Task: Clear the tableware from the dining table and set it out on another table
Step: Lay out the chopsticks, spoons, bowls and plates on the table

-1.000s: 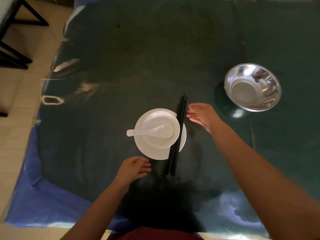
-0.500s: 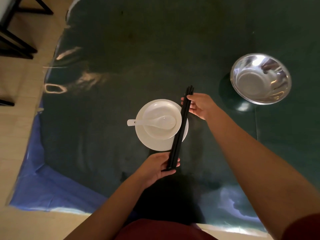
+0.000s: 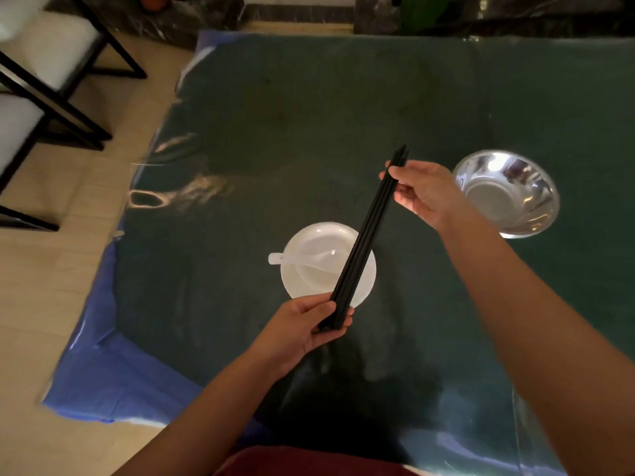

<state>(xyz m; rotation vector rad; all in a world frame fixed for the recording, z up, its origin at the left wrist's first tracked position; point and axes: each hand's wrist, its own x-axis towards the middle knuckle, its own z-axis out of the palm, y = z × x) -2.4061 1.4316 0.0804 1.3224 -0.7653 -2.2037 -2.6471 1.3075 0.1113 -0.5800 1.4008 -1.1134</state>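
A bundle of black chopsticks [image 3: 367, 235] hangs in the air over the table, held at both ends. My left hand [image 3: 302, 331] pinches the near end and my right hand [image 3: 422, 194] pinches the far end. Under the chopsticks, a white bowl [image 3: 318, 255] with a white spoon [image 3: 292, 259] in it sits on a white plate [image 3: 366, 285]. A shiny steel bowl [image 3: 507, 194] stands on the table to the right, just past my right hand.
The table wears a dark green cloth under clear plastic [image 3: 309, 115], with a blue sheet [image 3: 113, 372] at its near left corner. Black-framed chairs with white seats [image 3: 44, 63] stand on the tiled floor at the left.
Both hands took hold of the chopsticks beside the plate and lifted them off the table. The view has pulled back and tilted up.
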